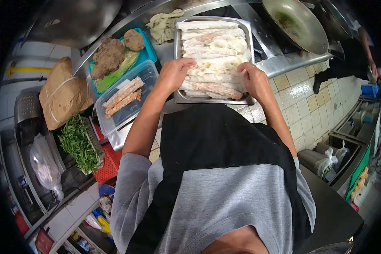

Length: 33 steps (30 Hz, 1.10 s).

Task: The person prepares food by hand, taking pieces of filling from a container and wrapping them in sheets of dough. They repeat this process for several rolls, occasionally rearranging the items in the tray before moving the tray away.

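Observation:
A steel tray in front of me is filled with long pale rolls, laid crosswise in a stack; some show a pinkish-brown filling through a thin white wrapper. At the tray's left side, my left hand has its fingers closed at one end of a white wrapped roll. My right hand is curled with its fingertips at that roll's other end. The roll lies level, close over the others. Left of the tray, a clear plastic container holds a few orange-brown rolls.
Beyond the container, a teal tray carries brown lumps and a green plastic bag. A crumpled cloth lies behind. A large wok stands back right. Left are a paper-wrapped bundle and leafy greens. Another person stands far right.

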Each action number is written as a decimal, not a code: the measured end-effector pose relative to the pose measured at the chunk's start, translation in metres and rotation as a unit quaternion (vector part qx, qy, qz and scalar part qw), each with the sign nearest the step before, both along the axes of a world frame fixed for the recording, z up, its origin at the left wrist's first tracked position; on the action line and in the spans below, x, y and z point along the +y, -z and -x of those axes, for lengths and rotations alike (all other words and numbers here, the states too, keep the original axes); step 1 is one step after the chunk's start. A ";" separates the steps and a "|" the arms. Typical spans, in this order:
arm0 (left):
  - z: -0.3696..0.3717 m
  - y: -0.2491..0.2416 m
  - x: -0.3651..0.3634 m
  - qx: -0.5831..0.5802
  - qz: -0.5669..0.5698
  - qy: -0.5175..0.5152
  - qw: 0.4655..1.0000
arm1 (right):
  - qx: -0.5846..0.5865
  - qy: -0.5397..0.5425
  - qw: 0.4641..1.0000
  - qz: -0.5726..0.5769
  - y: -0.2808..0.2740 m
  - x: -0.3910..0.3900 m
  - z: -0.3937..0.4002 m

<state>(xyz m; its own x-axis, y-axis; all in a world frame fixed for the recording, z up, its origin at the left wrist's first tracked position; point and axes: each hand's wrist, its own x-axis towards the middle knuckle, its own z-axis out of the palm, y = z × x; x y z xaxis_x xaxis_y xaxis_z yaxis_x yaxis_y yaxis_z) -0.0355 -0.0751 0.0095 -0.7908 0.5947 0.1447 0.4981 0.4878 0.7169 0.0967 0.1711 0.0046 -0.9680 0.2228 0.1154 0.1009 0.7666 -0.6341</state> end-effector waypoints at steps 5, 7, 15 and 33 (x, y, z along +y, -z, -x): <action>-0.006 0.001 -0.032 0.056 0.022 0.142 0.988 | 0.056 -0.177 0.982 -0.034 -0.015 -0.021 -0.009; -0.010 -0.004 -0.040 0.023 0.095 0.174 0.980 | 0.015 -0.201 0.977 -0.070 -0.016 -0.030 -0.014; 0.001 0.019 -0.044 0.065 0.042 0.155 0.985 | -0.006 -0.159 0.979 -0.126 -0.016 -0.028 0.007; 0.000 0.016 -0.045 0.020 0.027 0.146 0.989 | 0.068 -0.233 0.955 -0.171 -0.015 -0.084 0.031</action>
<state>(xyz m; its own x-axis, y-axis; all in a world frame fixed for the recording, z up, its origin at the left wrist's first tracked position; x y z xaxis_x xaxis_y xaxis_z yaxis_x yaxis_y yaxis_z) -0.0351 -0.1199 -0.0061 -0.5785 0.8047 0.1335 0.6505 0.3564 0.6707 0.0654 0.0868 0.0193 -0.9239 -0.3018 0.2354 -0.3672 0.8724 -0.3226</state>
